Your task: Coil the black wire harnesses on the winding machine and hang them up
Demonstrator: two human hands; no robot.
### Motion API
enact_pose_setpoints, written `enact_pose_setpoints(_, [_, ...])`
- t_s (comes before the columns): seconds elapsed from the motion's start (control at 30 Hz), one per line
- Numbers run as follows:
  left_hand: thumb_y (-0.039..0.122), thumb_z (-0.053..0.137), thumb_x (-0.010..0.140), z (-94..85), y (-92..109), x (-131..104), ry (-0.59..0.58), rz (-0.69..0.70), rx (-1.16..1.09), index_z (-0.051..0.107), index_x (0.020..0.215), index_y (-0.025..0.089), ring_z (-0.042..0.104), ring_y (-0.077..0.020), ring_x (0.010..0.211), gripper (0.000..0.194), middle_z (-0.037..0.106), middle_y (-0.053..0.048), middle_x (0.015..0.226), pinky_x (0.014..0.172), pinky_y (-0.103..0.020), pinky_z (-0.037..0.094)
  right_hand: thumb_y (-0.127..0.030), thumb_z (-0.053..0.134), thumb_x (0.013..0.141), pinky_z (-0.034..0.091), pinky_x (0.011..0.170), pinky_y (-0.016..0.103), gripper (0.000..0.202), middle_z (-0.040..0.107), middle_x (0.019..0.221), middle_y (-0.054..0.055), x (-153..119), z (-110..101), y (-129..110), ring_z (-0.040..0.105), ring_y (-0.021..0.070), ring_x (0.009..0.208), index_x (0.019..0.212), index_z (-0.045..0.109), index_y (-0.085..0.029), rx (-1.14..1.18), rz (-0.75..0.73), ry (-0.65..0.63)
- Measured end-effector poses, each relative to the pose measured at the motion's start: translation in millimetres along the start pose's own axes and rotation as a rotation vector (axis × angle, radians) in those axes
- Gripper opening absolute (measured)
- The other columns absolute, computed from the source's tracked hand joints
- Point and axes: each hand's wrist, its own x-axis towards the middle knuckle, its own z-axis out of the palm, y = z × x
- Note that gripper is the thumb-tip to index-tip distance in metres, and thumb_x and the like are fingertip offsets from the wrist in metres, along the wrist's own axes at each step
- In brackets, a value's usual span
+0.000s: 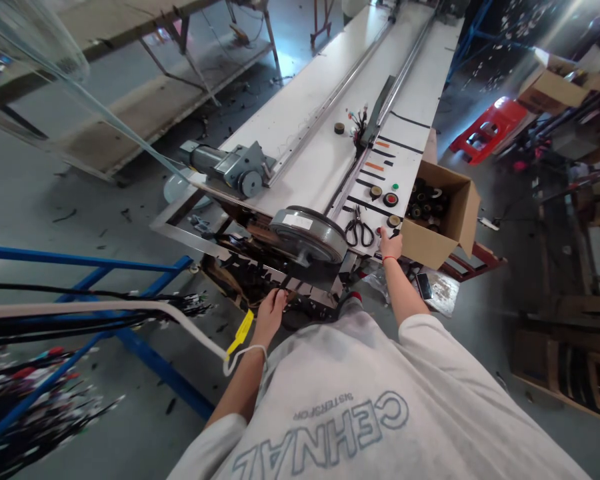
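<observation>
My left hand (271,311) is beside the machine's lower front edge, its fingers curled together at a small dark piece I cannot make out. Short black strips (300,288) hang along that edge. At the near right corner of the white table, my right hand (391,245) is closed around something small and dark, mostly hidden by the fingers. Black-handled scissors (360,230) lie just left of it. Close by are a tape roll (393,221), a roll with a red centre (391,199) and another roll (375,192). A large grey pulley wheel (309,233) sits between my hands.
An open cardboard box (433,243) of black rolls stands right of the table (300,187). A motor (220,167) juts out at the left. A blue rack (150,367) with bundled cables and a yellow-tagged white cord (180,319) are near my left arm.
</observation>
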Motion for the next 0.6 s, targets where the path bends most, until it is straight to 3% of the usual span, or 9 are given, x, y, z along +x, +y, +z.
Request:
enact_pose_setpoints(0.23, [0.062, 0.043, 0.085, 15.1, 5.6, 25.2, 0.002, 0.073, 0.077, 0.057, 0.073, 0.019, 0.055, -0.0171, 0.060, 0.046, 0.054, 0.000, 0.059, 0.063, -0.029, 0.046, -0.063, 0.062, 0.082, 0.045, 0.094, 0.039, 0.069, 0.060, 0.122, 0.023, 1.7, 0.3, 1.6, 0.059, 0.0329, 0.113, 0.124, 0.053, -0.009, 0.017, -0.007, -0.003])
enact_pose_setpoints(0.37, [0.065, 0.051, 0.078, 19.1, 2.5, 35.2, -0.021, 0.028, 0.028, 0.063, 0.090, 0.016, 0.064, -0.0225, 0.078, 0.052, 0.067, -0.006, 0.077, 0.075, -0.033, 0.051, -0.062, 0.062, 0.082, 0.044, 0.095, 0.040, 0.070, 0.059, 0.123, 0.024, 2.3, 1.7, 0.9, 0.058, 0.0339, 0.115, 0.126, 0.051, -0.008, 0.021, 0.005, -0.013])
enact_pose_setpoints(0.5, [0.067, 0.058, 0.073, 21.3, -8.0, 35.2, -0.043, -0.016, -0.070, 0.062, 0.098, 0.015, 0.066, -0.0259, 0.095, 0.058, 0.071, -0.011, 0.095, 0.088, -0.038, 0.052, -0.060, 0.061, 0.083, 0.044, 0.096, 0.039, 0.068, 0.059, 0.124, 0.024, 0.7, -2.8, -0.1, 0.056, 0.0327, 0.116, 0.126, 0.051, -0.008, 0.022, 0.008, -0.041])
enact_pose_setpoints(0.6, [0.068, 0.056, 0.076, 24.6, -15.3, 31.9, -0.022, -0.026, -0.150, 0.062, 0.100, 0.015, 0.066, -0.0264, 0.100, 0.059, 0.071, -0.013, 0.101, 0.094, -0.040, 0.050, -0.049, 0.063, 0.084, 0.038, 0.103, 0.044, 0.067, 0.049, 0.135, 0.025, -0.4, -13.4, -10.0, 0.045, 0.0338, 0.128, 0.134, 0.045, -0.008, -0.076, -0.118, 0.005])
